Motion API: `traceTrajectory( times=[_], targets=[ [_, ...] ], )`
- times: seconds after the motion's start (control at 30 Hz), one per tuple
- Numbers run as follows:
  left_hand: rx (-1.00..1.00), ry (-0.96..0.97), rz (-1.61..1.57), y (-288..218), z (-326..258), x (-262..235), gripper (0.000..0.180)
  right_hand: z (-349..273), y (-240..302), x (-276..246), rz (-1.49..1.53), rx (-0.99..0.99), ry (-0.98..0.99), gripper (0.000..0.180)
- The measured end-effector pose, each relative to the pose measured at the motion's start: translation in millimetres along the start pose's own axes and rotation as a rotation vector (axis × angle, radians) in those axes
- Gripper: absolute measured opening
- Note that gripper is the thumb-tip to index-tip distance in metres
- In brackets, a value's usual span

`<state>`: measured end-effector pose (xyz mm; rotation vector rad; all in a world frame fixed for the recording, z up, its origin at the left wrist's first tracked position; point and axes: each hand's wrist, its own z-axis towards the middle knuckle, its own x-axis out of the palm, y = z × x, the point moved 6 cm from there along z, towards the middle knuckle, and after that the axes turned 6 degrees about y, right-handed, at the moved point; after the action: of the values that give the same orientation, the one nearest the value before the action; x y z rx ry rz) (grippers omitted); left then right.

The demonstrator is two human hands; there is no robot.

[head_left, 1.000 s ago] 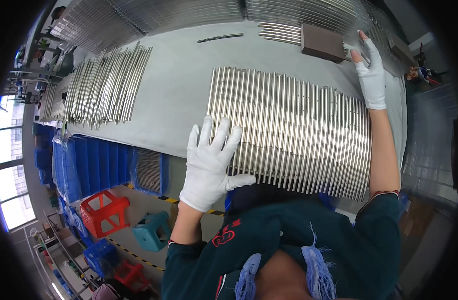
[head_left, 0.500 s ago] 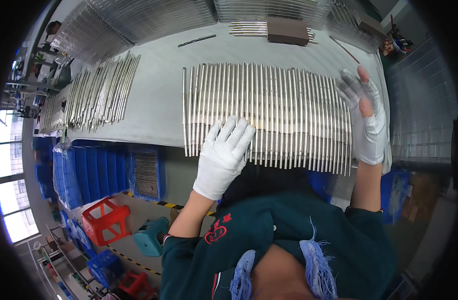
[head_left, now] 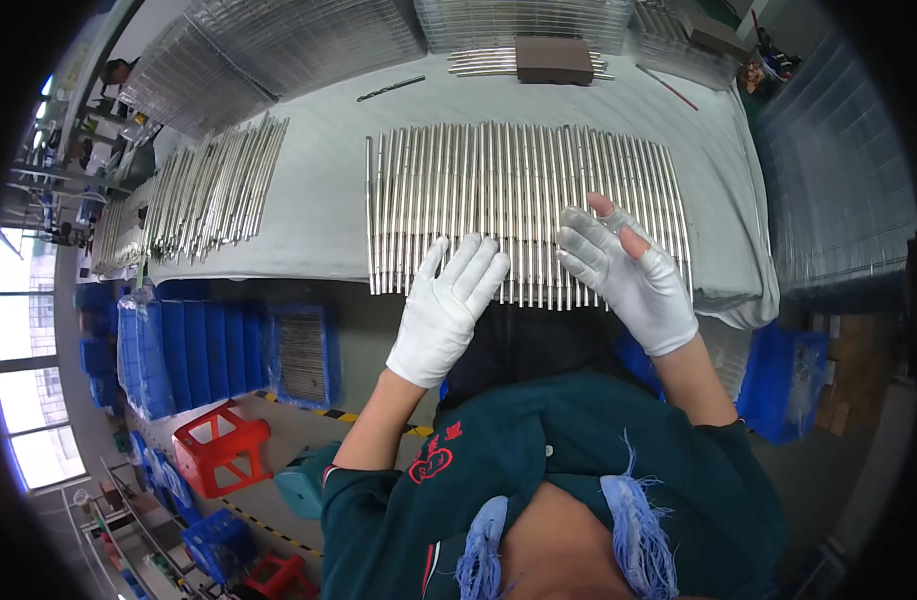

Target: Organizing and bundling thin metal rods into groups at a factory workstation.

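A wide row of thin metal rods (head_left: 519, 190) lies side by side on the grey table (head_left: 319, 210), their near ends at its front edge. My left hand (head_left: 447, 310), in a white glove, rests flat with fingers spread on the near ends of the rods left of the middle. My right hand (head_left: 624, 272), also gloved and with worn fingertips, is palm up with fingers apart over the rods' near ends on the right. Neither hand holds anything.
A second loose batch of rods (head_left: 204, 195) lies at the table's left. A dark block (head_left: 554, 60) sits on a few rods at the back, with a drill bit (head_left: 391, 88) beside it. Blue bins (head_left: 179, 350) and a red stool (head_left: 219, 447) stand below the table.
My right hand came back from the dark block at the far right toward me and turned palm up. My left hand stayed on the rods' near ends.
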<state>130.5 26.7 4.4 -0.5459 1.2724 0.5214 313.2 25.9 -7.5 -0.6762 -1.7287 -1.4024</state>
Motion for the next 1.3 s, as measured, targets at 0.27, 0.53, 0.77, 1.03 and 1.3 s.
traceTrajectory(
  times=[0.27, 0.53, 0.77, 1.03, 1.3],
  targets=[
    [-0.118, 0.079, -0.037, 14, 2, -6, 0.08, -7, 5, 11, -0.174, -0.011, 0.017, 0.063],
    [-0.083, 0.124, -0.129, -6, 29, 0, 0.095, -20, 27, 22, -2.281, -0.179, 0.388, 0.089],
    [0.005, 0.098, -0.17, -34, 55, 10, 0.089, -26, 27, 19, -2.245, -0.147, 0.333, 0.085],
    [0.045, 0.097, -0.156, -40, 57, 14, 0.077, -21, 24, 18, -2.295, -0.138, 0.369, 0.081],
    [0.144, 0.059, -0.206, -67, 74, 18, 0.061, -24, 56, -6, -2.277, -0.322, 0.194, 0.079]
  ],
)
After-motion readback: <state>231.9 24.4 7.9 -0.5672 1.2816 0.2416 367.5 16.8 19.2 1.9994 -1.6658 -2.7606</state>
